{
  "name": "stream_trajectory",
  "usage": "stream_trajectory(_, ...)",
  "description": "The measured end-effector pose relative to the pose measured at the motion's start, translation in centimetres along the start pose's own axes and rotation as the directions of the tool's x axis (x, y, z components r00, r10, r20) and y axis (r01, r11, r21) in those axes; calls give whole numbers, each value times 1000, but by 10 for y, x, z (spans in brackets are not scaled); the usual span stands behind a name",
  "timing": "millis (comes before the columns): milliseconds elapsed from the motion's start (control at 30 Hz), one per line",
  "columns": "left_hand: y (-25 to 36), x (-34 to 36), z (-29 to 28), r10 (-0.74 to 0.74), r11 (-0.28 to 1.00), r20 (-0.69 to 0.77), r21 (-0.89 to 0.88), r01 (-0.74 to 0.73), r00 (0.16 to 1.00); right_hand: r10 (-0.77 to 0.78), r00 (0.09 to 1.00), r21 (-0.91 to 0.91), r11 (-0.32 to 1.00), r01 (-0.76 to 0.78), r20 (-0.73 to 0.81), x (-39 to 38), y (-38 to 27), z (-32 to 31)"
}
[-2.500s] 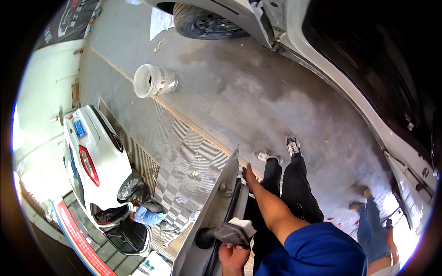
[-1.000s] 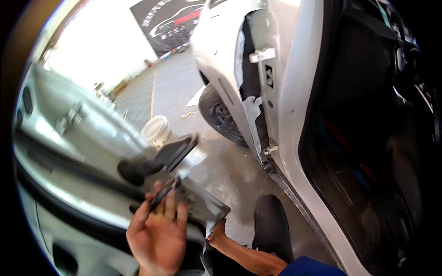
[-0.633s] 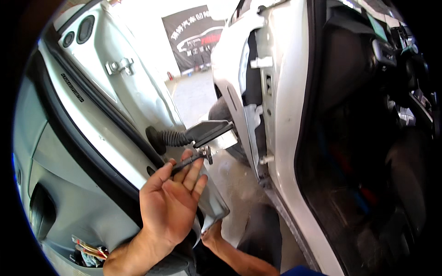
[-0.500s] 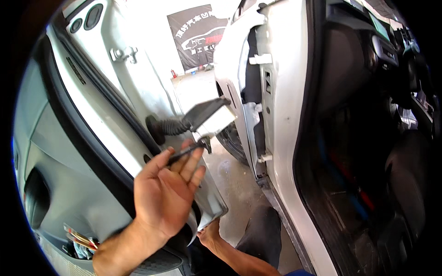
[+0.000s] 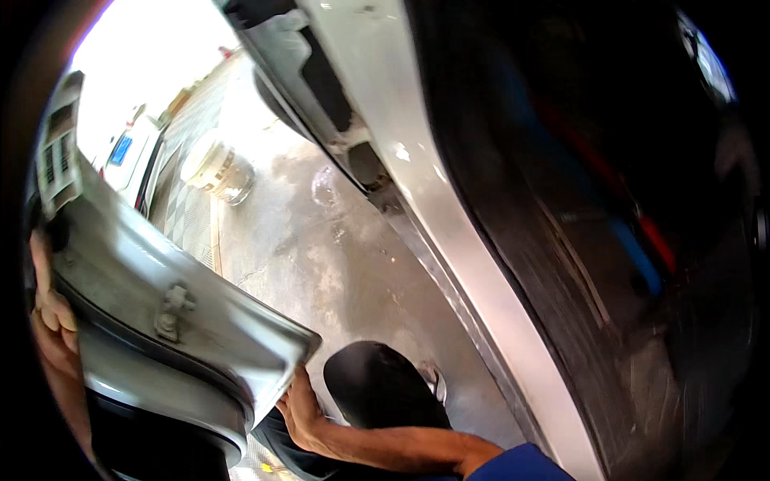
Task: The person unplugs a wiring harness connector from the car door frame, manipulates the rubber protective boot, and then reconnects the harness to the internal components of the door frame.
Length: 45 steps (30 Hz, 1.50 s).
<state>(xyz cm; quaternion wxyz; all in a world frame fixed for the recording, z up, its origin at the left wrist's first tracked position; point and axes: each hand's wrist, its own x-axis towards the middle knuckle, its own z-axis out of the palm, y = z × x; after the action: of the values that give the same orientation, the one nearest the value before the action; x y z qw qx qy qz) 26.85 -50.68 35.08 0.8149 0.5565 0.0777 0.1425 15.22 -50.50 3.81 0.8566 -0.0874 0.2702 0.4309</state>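
Car door (image 5: 132, 240) is at lower left, tilted, apart from the white door frame (image 5: 485, 293) on the right. Right hand (image 5: 303, 409) is at the door's lower corner, fingers narrow, curled on its edge, partly hidden. Left hand (image 5: 54, 313) is at the far left rim beside the door's dark trim, fingers bent; can't tell if they grip anything. Metal hinge bracket (image 5: 172, 313) sits on the door face. Slotted pale piece (image 5: 58, 164) at the door's upper end, dark bars, no legible lettering. Writing: blue number plate (image 5: 121, 150) on the white car (image 5: 143, 164) behind, characters too small to read; pale bucket (image 5: 218, 172) on the floor (image 5: 321, 248), side markings blurred, unreadable
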Motion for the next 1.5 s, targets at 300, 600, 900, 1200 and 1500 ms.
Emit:
stream_trajectory(300, 42, -2, -1, 46, 997, 123, 55, -53, 991, -113, 990, -91, 988, 121, 87, 14, -46, 46)
stream_trajectory(600, 44, -25, 27, 94, 996, -31, 1, -94, 995, 77, 968, -230, 973, -21, 238, 16, -70, 42)
stream_trajectory(900, 59, -6, 21, 54, 988, -163, -135, -76, 985, 239, 920, -415, 905, -95, 311, 30, -105, 40)
stream_trajectory(1200, 132, 43, 36, 127, 973, -101, -180, -143, 987, 237, 934, -590, 806, -35, 268, 32, -146, 121)
stream_trajectory(1500, 119, 17, 6, 224, 975, -253, 51, -218, 941, -398, 9, -341, -774, 534, 917, -27, -342, 168)
